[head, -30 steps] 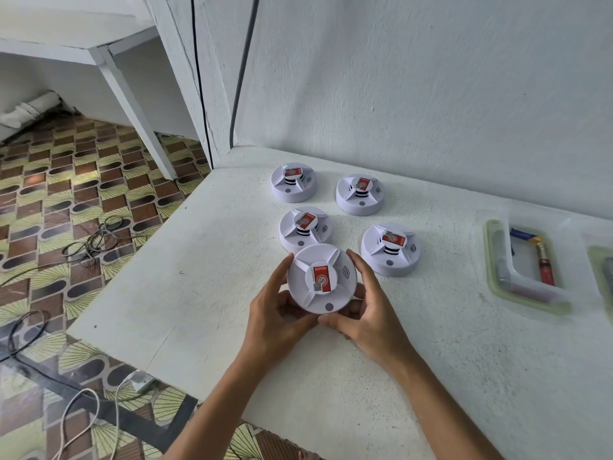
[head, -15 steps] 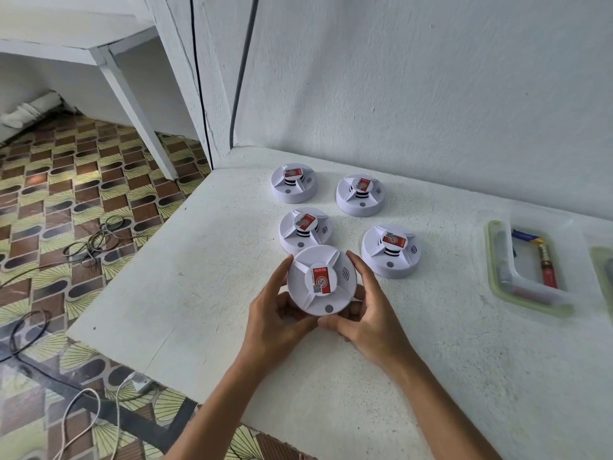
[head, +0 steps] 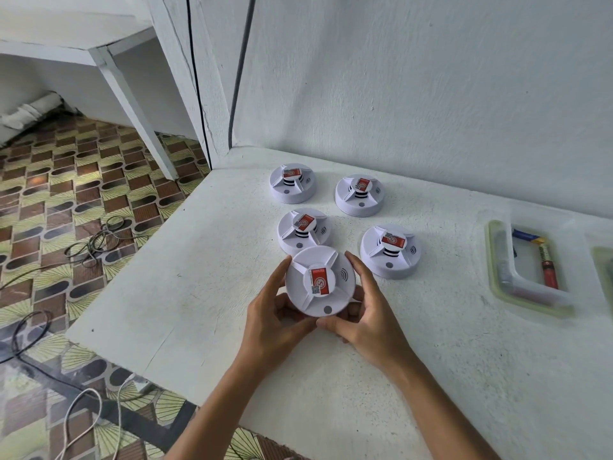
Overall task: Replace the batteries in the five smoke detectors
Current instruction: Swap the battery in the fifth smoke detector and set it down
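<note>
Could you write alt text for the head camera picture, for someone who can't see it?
Two bare hands, left hand and right hand, grip a round white smoke detector over a white table. Four matching detectors sit behind; a clear tray of batteries lies right.

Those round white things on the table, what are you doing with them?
They are smoke detectors, and their batteries need changing. A person is holding one smoke detector in both hands, the left hand and the right hand curled round its edges, with its front facing up. It has not been opened. Four more detectors sit on the white table just behind it. Off to the right, a clear tray holds batteries.
</note>
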`<state>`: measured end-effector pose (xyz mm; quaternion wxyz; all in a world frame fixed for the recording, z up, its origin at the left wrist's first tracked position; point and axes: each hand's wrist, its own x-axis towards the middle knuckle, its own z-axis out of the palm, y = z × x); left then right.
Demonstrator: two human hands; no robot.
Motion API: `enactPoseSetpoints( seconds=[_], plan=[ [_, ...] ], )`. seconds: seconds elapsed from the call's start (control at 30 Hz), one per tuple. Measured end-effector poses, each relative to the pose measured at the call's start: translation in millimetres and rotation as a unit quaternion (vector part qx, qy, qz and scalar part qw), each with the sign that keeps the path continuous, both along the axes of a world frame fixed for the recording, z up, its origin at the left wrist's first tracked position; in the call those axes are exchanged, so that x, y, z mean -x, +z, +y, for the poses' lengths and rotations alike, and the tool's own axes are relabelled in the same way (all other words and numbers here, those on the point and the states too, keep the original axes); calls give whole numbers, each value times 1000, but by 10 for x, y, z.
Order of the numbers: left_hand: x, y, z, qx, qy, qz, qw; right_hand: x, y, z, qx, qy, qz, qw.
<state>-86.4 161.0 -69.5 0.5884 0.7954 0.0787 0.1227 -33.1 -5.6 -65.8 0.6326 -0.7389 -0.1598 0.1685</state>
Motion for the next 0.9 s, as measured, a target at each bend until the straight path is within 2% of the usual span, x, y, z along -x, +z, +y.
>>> enactPoseSetpoints(
  seconds=[0.9],
  plan=[
    [-4,62,-64,4,11,0,1000,-19,39,-43,-4,10,-8,1000]
  ],
)
